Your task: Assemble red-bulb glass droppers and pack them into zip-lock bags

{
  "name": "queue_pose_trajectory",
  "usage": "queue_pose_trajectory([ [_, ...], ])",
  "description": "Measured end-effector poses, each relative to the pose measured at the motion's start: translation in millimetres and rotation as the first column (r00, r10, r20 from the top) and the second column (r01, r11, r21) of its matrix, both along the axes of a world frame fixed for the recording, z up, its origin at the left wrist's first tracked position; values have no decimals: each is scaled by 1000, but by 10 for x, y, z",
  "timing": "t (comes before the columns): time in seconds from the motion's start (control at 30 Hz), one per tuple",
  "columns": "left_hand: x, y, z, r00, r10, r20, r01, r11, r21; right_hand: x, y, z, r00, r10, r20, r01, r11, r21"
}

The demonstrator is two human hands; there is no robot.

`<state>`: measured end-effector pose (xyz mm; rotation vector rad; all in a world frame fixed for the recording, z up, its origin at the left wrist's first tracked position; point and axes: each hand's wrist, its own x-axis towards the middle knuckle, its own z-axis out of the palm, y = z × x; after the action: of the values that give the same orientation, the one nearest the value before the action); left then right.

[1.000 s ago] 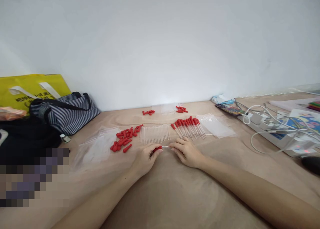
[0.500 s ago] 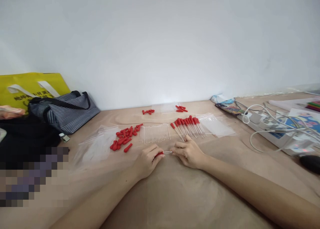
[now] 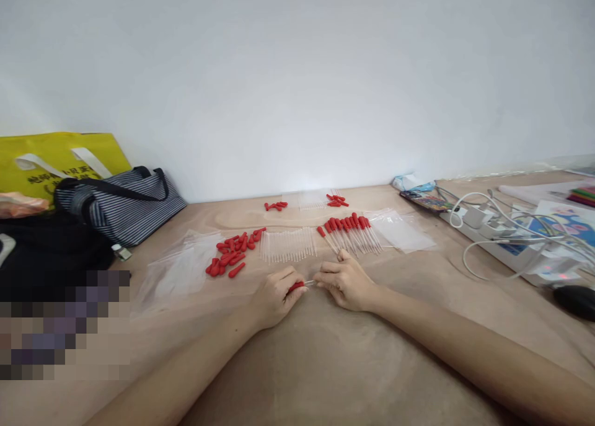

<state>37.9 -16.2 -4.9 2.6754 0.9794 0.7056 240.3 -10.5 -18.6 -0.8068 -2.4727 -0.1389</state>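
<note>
A red rubber bulb is pinched between the thumb and fingers of my left hand. From its open end a thin clear tube runs across to my right hand, whose closed fingertips grip it. Loose red bulbs lie in a pile beyond my left hand. Behind both hands is a row of clear tubes without bulbs. Several tubes topped with red bulbs lie side by side just past my right hand.
Clear plastic bags lie at the left, others at the right. A striped bag and yellow bag stand far left. Chargers with white cables and a black mouse are at the right.
My right hand has shifted slightly left, and less of the tube shows between the hands. Both hands keep their grip.
</note>
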Motion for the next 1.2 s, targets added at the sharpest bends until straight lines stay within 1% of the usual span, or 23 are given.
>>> queue_pose_trajectory([
  [0.27,9,-12,-18,1000,-14,14,13,1000,24,-58,-36,-29,999,4,-41,-6,998,-55],
  [0.47,5,-4,-29,1000,-22,11,21,999,42,-98,-40,-28,999,7,-41,-10,997,-76],
  [0.63,1,3,-28,1000,-23,17,23,1000,-11,-87,-28,-19,999,17,-37,-20,997,-72],
  [0.83,-22,13,0,997,52,64,-48,996,-70,-41,-22,84,998,-25,54,25,1000,3],
  [0.9,-72,30,4,989,105,101,-98,993,-67,-5,0,116,996,-52,70,52,999,1],
  [0.93,-106,43,3,982,147,117,-141,988,-56,21,25,126,995,-86,59,87,996,-18],
  [1.0,-182,76,-2,959,250,136,-251,968,-11,83,112,134,977,-214,-2,213,972,-95],
  [1.03,-217,95,-6,944,299,139,-305,952,21,115,172,133,954,-298,-42,289,946,-148],
  [1.1,-270,130,-13,923,365,126,-376,924,76,165,311,127,879,-467,-99,430,864,-262],
  [1.2,-291,159,-16,927,369,59,-373,926,62,172,503,114,761,-642,-97,574,735,-361],
])
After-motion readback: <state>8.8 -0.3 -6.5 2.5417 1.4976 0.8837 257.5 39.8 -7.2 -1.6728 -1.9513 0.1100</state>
